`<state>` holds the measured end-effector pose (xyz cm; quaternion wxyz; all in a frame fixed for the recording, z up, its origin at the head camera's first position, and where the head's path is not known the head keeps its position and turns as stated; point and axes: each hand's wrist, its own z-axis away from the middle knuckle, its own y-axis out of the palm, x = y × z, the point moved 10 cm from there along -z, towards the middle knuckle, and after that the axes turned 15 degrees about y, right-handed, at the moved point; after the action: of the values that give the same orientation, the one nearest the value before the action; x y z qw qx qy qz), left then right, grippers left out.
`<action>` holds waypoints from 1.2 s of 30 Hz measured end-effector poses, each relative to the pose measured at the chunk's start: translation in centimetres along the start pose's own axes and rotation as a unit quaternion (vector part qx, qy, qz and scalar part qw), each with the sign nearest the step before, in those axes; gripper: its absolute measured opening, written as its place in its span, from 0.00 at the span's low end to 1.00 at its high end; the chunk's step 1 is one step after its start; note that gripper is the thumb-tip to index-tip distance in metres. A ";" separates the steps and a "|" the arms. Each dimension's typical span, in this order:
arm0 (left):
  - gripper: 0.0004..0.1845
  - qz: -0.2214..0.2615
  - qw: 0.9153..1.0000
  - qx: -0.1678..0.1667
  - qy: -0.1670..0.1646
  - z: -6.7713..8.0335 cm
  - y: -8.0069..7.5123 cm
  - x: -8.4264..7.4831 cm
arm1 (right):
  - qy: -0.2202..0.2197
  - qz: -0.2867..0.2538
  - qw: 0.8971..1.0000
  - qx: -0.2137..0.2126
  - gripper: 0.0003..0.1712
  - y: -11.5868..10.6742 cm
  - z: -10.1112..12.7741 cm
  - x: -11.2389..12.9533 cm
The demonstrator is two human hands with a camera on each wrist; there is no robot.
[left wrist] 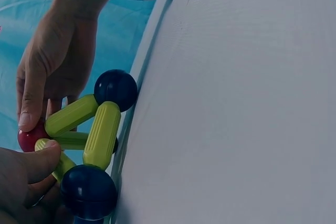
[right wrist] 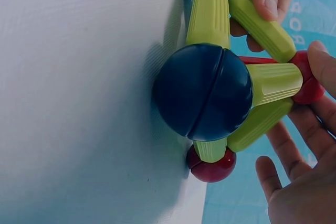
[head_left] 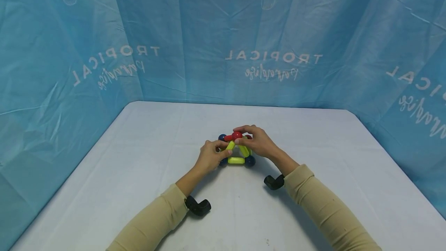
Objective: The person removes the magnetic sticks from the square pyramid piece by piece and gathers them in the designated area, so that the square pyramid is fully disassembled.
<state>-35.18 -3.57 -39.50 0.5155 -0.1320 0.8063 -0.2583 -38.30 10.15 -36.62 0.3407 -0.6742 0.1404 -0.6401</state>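
A small frame of yellow-green ridged rods and balls stands on the table, its front rod [head_left: 236, 160] lying between two dark blue balls, one being the right front ball [head_left: 249, 161]. Slanted rods rise from these to a red ball [head_left: 237, 135] at the top. My right hand [head_left: 262, 142] pinches that ball between thumb and fingers. With thumb and fingers, my left hand [head_left: 209, 155] grips the left slanted rod [right wrist: 262, 27]. A red rod [head_left: 228, 138] runs from the top ball to a blue ball [head_left: 222, 137] behind. In the right wrist view another red ball [right wrist: 212, 167] sits low.
The white table [head_left: 139, 158] reaches back to a blue printed curtain [head_left: 205, 22], which also hangs along both sides. Black wrist devices, the left device [head_left: 198, 207] and the right device [head_left: 274, 182], jut inward from the beige sleeves.
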 end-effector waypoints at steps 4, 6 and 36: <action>0.12 0.006 1.000 -0.005 0.000 -0.1 0.1 0.0 | -0.012 0.011 1.000 -0.011 0.28 0.0 0.1 0.1; 0.12 0.012 1.000 -0.008 0.002 -0.2 0.1 0.0 | -0.010 0.012 1.000 -0.011 0.27 0.0 0.0 0.1; 0.12 0.066 0.995 -0.060 0.037 1.8 -1.3 -0.6 | 0.029 -0.013 0.999 -0.005 0.27 -0.8 -0.3 -1.2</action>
<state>-33.33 -4.82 -38.92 0.4925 -0.0993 0.8459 -0.1792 -38.99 11.36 -37.06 0.3246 -0.6587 0.1451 -0.6631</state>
